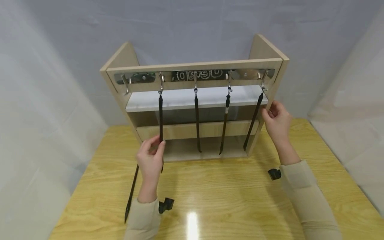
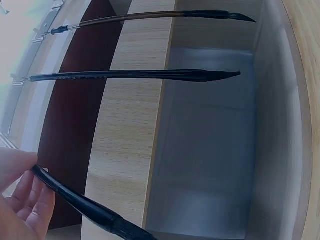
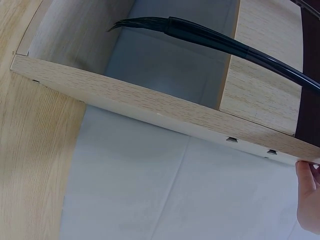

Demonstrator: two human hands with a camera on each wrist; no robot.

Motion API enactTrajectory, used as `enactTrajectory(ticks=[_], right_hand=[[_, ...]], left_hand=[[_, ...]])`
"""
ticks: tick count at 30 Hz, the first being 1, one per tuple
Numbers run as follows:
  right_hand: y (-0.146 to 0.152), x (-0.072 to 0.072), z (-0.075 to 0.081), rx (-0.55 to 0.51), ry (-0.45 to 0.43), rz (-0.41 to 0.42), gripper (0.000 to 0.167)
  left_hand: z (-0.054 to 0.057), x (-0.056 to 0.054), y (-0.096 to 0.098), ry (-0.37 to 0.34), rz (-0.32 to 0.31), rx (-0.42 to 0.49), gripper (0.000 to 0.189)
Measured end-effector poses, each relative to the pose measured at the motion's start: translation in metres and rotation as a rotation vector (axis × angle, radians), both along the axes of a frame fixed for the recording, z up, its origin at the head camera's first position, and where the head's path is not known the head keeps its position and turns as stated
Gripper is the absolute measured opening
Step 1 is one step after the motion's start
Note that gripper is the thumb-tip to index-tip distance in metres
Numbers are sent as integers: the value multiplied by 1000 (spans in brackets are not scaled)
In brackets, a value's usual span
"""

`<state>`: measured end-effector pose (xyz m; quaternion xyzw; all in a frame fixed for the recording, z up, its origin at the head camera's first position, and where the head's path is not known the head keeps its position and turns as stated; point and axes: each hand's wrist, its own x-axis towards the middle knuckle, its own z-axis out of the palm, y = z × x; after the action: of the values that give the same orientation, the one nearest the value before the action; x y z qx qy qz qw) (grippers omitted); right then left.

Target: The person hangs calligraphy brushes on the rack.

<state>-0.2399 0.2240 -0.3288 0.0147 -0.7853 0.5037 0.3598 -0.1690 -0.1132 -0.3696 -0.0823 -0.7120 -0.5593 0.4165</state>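
Note:
In the head view, my left hand pinches the dark handle of a calligraphy brush that hangs from the second hook from the left. The left wrist view shows thumb and fingers on that handle, and the bristle end slanting down past them. My right hand grips the right side panel of the wooden shelf by its front edge. Some of its fingers are hidden behind the panel. Another brush hangs from the rightmost hook, close to this hand. Two more brushes hang between, a black one and a brown-handled one.
The leftmost hook on the shiny metal strip bears no brush. One loose dark brush lies on the wooden table, left of my left forearm. A pale sheet covers the wall behind.

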Motion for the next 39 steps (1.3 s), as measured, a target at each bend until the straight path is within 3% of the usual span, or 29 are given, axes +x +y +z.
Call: enactTrajectory(ticks=[17, 23, 25, 30, 32, 39], right_hand=[[-1, 0, -1, -16, 33, 10, 26], [0, -1, -1, -21, 41, 10, 26], [0, -1, -1, -30, 36, 13, 26], [2, -2, -1, -35, 30, 10, 27], [1, -2, -1, -38, 32, 14, 27], [1, -2, -1, -26, 28, 11, 26]], left_hand=[[-4, -9, 0, -51, -24, 2, 18], [-10, -21, -1, -130, -73, 24, 19], [-4, -21, 3, -128, -71, 13, 19], [-4, -32, 7, -121, -59, -6, 19], [-10, -41, 5, -153, -87, 26, 20], [7, -39, 9, -260, -144, 75, 21]])
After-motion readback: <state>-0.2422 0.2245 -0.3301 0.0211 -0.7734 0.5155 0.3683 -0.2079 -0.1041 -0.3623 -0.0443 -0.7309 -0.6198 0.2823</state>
